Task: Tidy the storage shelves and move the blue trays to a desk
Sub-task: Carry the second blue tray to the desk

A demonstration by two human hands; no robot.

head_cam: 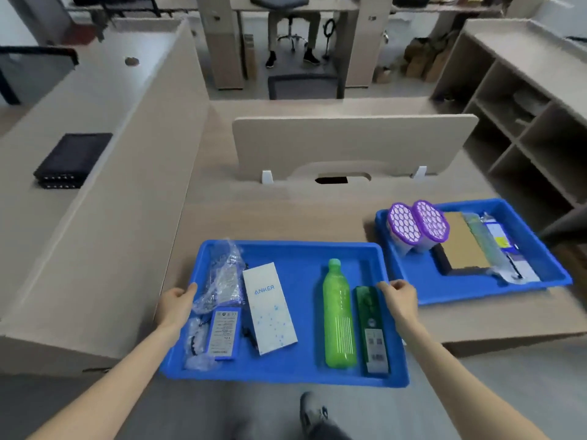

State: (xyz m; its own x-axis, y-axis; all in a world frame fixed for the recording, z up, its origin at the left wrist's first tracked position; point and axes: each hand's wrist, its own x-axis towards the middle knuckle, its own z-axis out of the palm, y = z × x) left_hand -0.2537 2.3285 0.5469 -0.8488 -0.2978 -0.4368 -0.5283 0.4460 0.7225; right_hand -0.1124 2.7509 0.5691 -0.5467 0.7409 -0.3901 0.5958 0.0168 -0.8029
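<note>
I hold a blue tray (301, 249) by both sides, its far part over the desk (270, 214) and its near edge past the desk's front. My left hand (176, 304) grips the left rim and my right hand (398, 298) grips the right rim. In this tray lie a green bottle (338, 315), a dark green box (371, 331), a white Anker box (270, 308), a blue-edged pack (222, 333) and clear plastic bags (222, 274). A second blue tray (413, 287) rests on the desk to the right, holding two purple-lidded tubs (417, 222), a brown flat box (463, 246) and wrapped packets (502, 249).
A low divider panel (349, 144) stands across the desk's back. A taller partition (127, 185) runs along the left, with black devices (73, 160) on the neighbouring desk. Open shelves (524, 128) stand at the right. A seated person's legs (292, 36) show far ahead. My shoe (313, 411) is below.
</note>
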